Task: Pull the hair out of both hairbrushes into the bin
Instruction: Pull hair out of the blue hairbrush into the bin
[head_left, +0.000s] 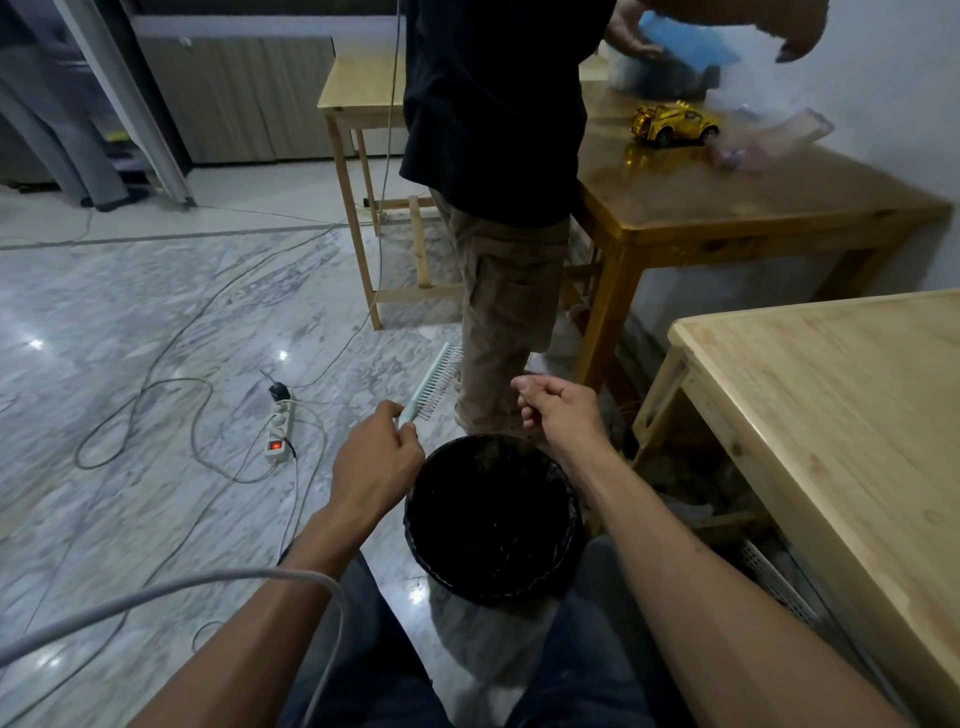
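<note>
The left hand (376, 460) held a pale green hairbrush (434, 384) by the end of its handle, the grip closed around it with the thumb pressed on top. The brush rose away from this grip, up and a little to the right, and its white bristles faced toward the right hand (561, 410). I think it was held so because the working hand could then reach the bristles directly, without turning the brush.

The right hand was just beside the bristles, not touching them. Its fingers were curled and the fingertips (525, 387) were pinched together, so this grip was closed. Whether some hair was between the fingertips, I could not tell; it was too fine to see.

The black bin (491, 519) stood on the marble floor (130, 322), directly under and between both grips, close to the person's knees. This place seemed chosen well: anything released from the right hand would fall down into the opening and not on the floor. The inside of the bin was dark, and I could not tell what lay in it.

Only one hairbrush was visible; the second one I did not find. The light tabletop (831, 415), to the right of the right hand, showed nothing on the part in view.

Beyond the brush stood another person (498, 156), very near to the bin. A power strip (280, 428) with cables lay on the floor to the left of the left hand, well apart from the work.
</note>
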